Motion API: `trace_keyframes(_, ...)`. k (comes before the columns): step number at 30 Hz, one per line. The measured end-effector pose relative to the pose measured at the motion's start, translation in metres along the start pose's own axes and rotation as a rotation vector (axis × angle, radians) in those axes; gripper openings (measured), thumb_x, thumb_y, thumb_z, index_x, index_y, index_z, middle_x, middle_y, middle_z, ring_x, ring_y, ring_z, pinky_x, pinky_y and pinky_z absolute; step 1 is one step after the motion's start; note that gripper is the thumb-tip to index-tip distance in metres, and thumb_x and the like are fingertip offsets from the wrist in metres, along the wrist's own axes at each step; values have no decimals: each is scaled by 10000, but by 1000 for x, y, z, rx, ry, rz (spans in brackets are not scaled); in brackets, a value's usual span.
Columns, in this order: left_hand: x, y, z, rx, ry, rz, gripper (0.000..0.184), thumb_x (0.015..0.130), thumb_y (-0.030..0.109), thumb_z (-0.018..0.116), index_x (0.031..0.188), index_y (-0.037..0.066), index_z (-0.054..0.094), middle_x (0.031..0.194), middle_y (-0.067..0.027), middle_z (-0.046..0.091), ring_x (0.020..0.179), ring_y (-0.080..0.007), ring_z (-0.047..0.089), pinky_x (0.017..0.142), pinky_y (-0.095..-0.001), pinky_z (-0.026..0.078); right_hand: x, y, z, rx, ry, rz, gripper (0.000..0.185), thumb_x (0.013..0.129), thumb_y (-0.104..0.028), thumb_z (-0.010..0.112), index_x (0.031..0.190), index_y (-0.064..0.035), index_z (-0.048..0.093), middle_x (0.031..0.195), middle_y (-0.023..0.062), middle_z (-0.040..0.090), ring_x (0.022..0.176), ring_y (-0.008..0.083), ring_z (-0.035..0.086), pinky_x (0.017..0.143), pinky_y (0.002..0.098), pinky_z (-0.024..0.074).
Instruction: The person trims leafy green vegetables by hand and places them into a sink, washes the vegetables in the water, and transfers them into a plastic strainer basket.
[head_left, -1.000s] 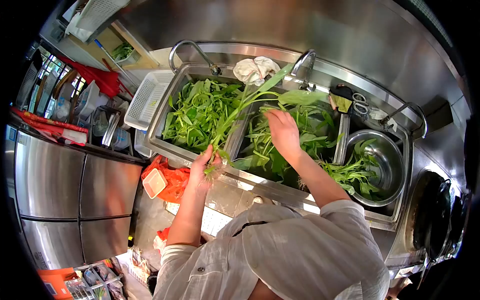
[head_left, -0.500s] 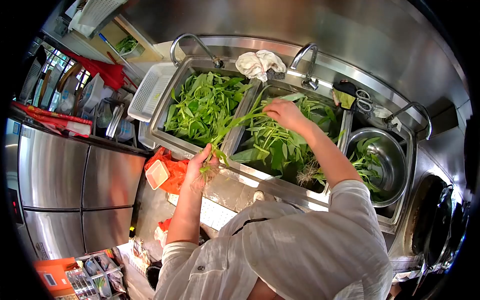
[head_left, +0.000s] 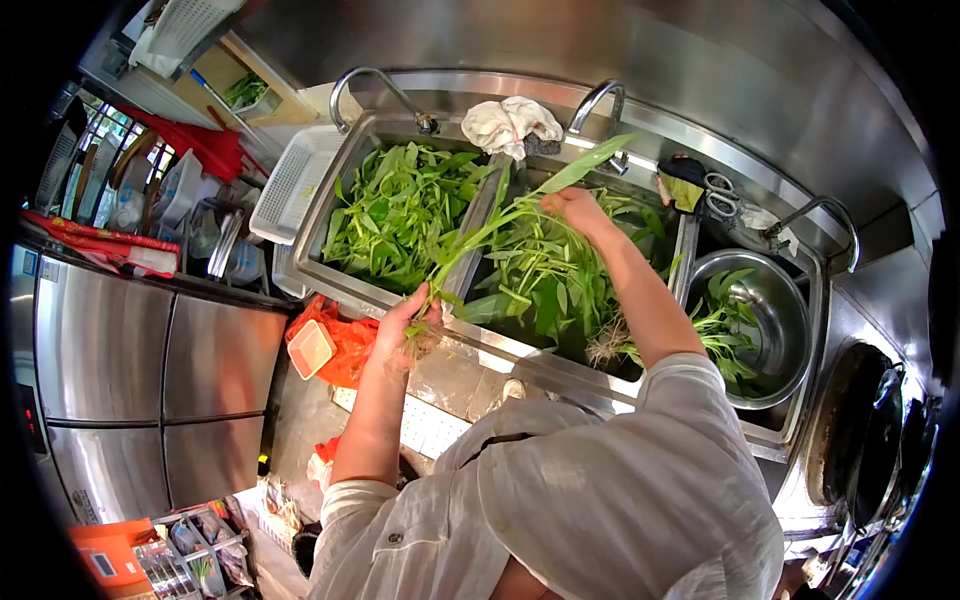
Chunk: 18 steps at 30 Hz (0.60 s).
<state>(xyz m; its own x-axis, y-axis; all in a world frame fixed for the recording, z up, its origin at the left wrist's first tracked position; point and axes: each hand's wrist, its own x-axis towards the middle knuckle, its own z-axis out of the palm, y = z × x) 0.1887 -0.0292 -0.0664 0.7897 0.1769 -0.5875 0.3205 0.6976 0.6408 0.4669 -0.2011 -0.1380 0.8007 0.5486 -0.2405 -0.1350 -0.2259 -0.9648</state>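
My left hand (head_left: 405, 325) is closed around the lower stems of a small bunch of water spinach (head_left: 475, 240), in front of the sinks, with thin roots hanging below the fist. My right hand (head_left: 580, 213) pinches the upper stems of the same bunch over the middle sink, and one long leaf points up past the fingers. Under it lies a heap of rooted water spinach (head_left: 550, 285) in the middle sink. Plucked leaves and stems (head_left: 400, 215) fill the left sink (head_left: 335, 270).
A steel bowl (head_left: 785, 340) with more greens sits in the right sink. Faucets (head_left: 600, 110), a white cloth (head_left: 510, 125) and scissors (head_left: 722, 195) line the back ledge. A white plastic basket (head_left: 295, 185) stands at left, above a red bag (head_left: 350, 350). A wok (head_left: 850, 420) is at far right.
My right hand has moved slightly right along the bunch, and a long leaf now sticks up beyond it. My left hand keeps its hold in nearly the same place.
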Motion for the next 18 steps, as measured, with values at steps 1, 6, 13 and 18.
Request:
trace_keyframes(1,0,0,0,-28,-20,-10,287,855,347,484,763,76,498,539,19,387,394,-86,328,334,-216,238,-9,-9,-2,-148,-123,-135,241,809,-184,508,937,-16,624,944,87,607,805,127,578,699,246,429)
trace_keyframes(6,9,-1,-4,-13,-83,-28,283,842,346,509,751,78,510,542,11,426,382,-83,342,331,-206,231,-39,-49,-7,150,-554,-40,284,840,-193,475,1017,4,578,994,104,589,852,147,578,804,248,435)
trace_keyframes(13,13,-4,9,-25,-55,-61,289,866,324,472,762,55,496,533,17,393,394,-95,337,339,-223,250,-37,-27,16,-605,-346,-390,232,849,-187,491,882,29,571,749,61,609,672,155,579,669,282,470)
trace_keyframes(18,34,-19,29,-106,-11,-93,266,831,309,539,765,53,512,539,7,423,383,-94,369,332,-207,271,-20,17,48,196,-19,163,208,836,-175,488,874,13,568,707,79,563,629,164,551,651,306,468)
